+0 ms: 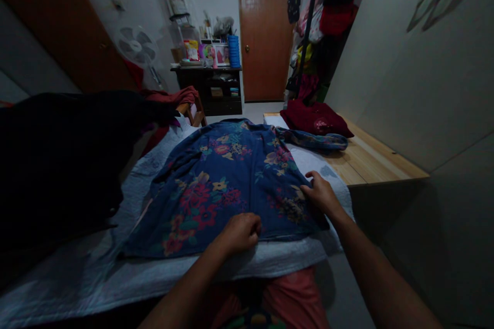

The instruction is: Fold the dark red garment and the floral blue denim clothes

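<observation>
A dark blue shirt (237,180) printed with red, pink and yellow flowers lies spread over a pale blue cloth (287,259). My right hand (321,194) pinches the shirt's right side edge between thumb and fingers. Near the middle of the lower hem, my left hand (241,231) rests on the fabric with its fingers curled in. Whatever is under those fingers, if anything, is hidden. One long sleeve (314,140) stretches out to the right, onto a wooden board.
Dark clothing (69,159) is heaped at the left. A folded maroon garment (316,118) lies on the light wooden board (370,159). Beyond stand a fan (137,46), a dark cabinet (210,90) and a brown door (266,31). Bags (339,5) hang at the right.
</observation>
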